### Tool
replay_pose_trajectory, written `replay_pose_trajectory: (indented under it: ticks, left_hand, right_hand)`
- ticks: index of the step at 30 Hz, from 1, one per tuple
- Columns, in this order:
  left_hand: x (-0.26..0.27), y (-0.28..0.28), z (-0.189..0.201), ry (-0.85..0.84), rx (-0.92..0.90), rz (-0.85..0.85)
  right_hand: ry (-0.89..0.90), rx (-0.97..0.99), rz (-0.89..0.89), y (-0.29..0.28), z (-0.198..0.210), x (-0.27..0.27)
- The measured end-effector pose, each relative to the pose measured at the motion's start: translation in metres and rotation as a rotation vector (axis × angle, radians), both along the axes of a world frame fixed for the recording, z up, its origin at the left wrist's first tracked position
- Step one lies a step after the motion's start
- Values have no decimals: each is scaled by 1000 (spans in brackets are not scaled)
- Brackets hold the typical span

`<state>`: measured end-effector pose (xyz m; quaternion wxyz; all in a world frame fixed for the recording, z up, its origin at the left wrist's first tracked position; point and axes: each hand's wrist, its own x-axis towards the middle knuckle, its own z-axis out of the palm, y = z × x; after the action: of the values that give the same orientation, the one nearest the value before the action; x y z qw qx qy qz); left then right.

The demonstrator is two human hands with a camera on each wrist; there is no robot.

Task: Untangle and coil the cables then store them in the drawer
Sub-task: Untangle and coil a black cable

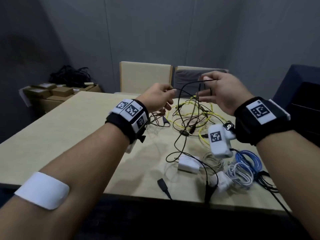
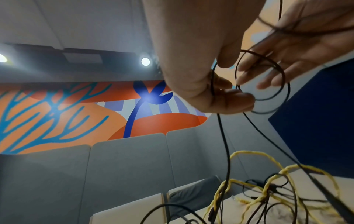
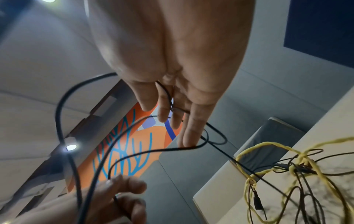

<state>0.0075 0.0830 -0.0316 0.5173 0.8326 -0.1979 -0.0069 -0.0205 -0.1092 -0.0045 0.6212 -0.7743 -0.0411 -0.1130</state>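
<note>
Spread across the far half of the pale wooden table (image 1: 52, 135): a loose tangle in which a twisted yellow cable (image 1: 206, 116) crosses several thin dark leads, with white adapters and coiled white and blue cables (image 1: 249, 160) bunched near the right edge. No drawer in sight anywhere. Raised above that tangle, well clear of the tabletop, a thin black cable (image 1: 183, 87) strung between both hands and trailing down into the heap. Step in hand, by the look of it: coiling, not storing. Small loops of the black cable (image 2: 262, 81) already gathered around the fingers of the right hand (image 1: 223, 90), fingers spread and nearly straight, thumb pinching the strand at the top. Left hand (image 1: 159, 99) lower and just beside it, fingers curled, thumb and forefinger nipping the same strand and feeding slack. Both forearms lifted and stretched forward, wrists level, palms turned toward each other. Next move probably calls for drawing more length up out of the tangle without dragging the yellow cable along, then laying another turn over the right fingers.
</note>
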Motion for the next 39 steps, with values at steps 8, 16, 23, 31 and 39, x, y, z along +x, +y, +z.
replay_pose_trajectory:
  ticks: [8,16,23,31,39]
  left_hand:
    - [6,-3,27,-229,11,130]
    - [-13,-26,26,-179,-221,-147]
    - [10,1,-11,29,521,-68]
    - [40,7,-53,28,905,-16]
    - [45,3,-81,217,1188,-149]
  right_hand:
    - [-78,8,-122,-26,9,0]
    - [-129,-474,153,-4,3,-11]
    - [-298,-83,131,-21,36,-3]
    - [-429,237,111,-53,73,-1]
    - [-435,330,21,-65,85,8]
